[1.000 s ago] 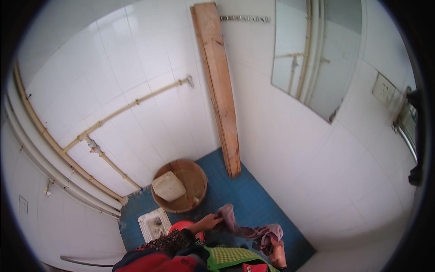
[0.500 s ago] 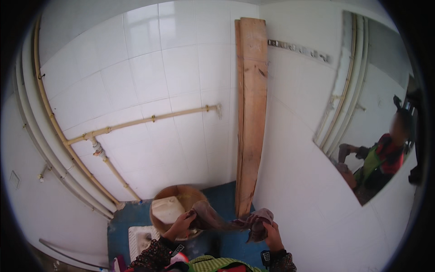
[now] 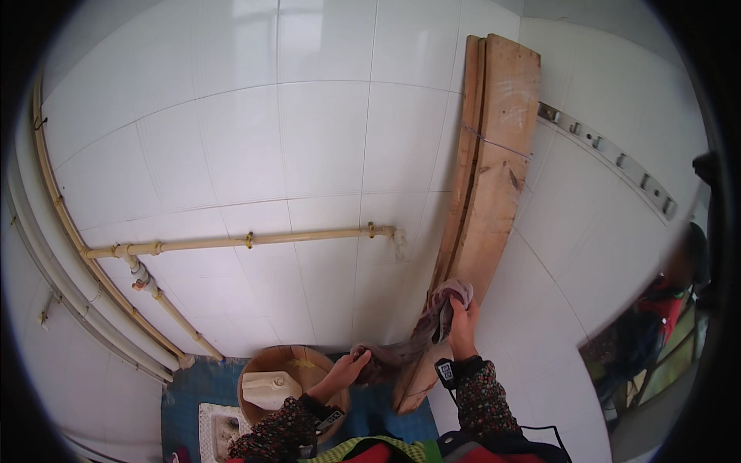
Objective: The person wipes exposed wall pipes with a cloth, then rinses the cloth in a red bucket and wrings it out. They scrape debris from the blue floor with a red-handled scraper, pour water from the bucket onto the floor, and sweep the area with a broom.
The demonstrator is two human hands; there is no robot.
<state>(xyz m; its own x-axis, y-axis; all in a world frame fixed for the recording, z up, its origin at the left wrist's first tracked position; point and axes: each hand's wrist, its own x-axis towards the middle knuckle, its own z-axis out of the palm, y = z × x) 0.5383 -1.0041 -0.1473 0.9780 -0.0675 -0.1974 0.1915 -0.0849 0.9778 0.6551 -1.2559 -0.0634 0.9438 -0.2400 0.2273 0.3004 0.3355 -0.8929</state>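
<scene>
Cloth [image 3: 421, 339] of a mottled purple-grey runs between the person's two hands, right of the middle of the view, its right end higher than its left. At the far left, pale pipes [image 3: 63, 208] climb the wall, and a thinner yellowish pipe [image 3: 309, 237] branches off across the white tiles, with a valve [image 3: 140, 278] on its downward leg. Below, a white squat toilet [image 3: 206, 436] is set in the blue floor [image 3: 181, 386]. Just beside it sits a round brown tub [image 3: 316, 370] with a whitish jug [image 3: 268, 390] lying inside. In front of the tub's right side, the left hand [image 3: 345, 373] pinches one end of the cloth, fingers closed. Further right, the right hand [image 3: 463, 328] grips the bunched other end, in front of tall wooden boards [image 3: 494, 177] leaning in the corner. Beyond them come a metal hook rail [image 3: 610, 149] and, lower, a mirror [image 3: 652, 347] reflecting a person.
</scene>
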